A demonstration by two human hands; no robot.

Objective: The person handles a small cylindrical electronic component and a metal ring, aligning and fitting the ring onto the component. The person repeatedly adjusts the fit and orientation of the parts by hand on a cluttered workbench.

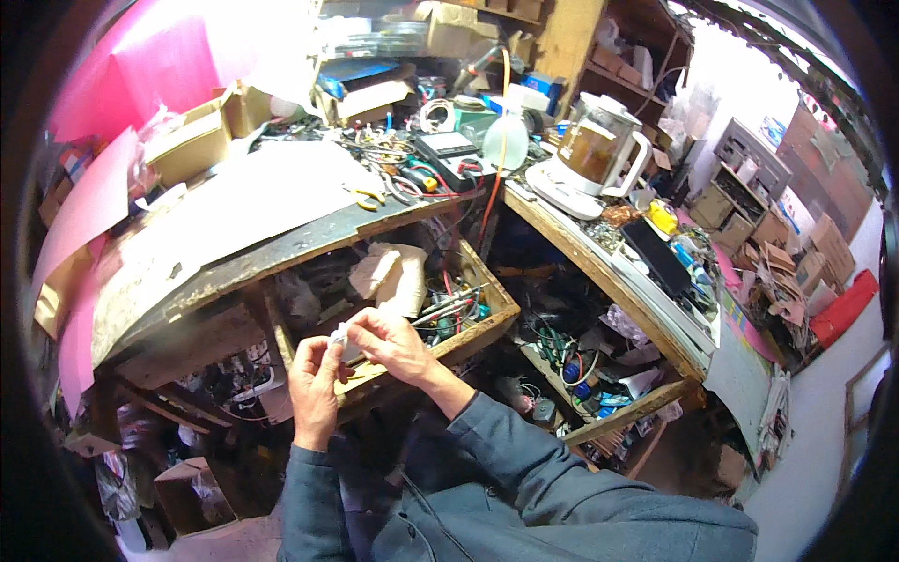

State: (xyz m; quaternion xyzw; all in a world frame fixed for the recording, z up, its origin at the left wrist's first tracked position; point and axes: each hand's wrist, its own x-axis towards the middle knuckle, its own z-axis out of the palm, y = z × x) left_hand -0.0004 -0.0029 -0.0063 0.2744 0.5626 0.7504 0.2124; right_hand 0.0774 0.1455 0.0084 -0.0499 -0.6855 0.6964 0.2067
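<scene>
Small white part pinched between both hands over the open drawer

We hold a small white part (345, 339) between both hands: our left hand (314, 375) closes around it from below, our right hand (393, 339) grips its top with the fingertips, just above the front edge of the wooden drawer (482, 323). What the part is, we cannot tell; it is mostly hidden by our fingers. The risk, as we judge it, is a slip: if the pinch loosens, the part could drop into the drawer's tangle of wires (449, 309) and crumpled paper (389, 276), or past the edge into the dark clutter below, where it would be hard to find. A hard twist could also snap something so small.
</scene>
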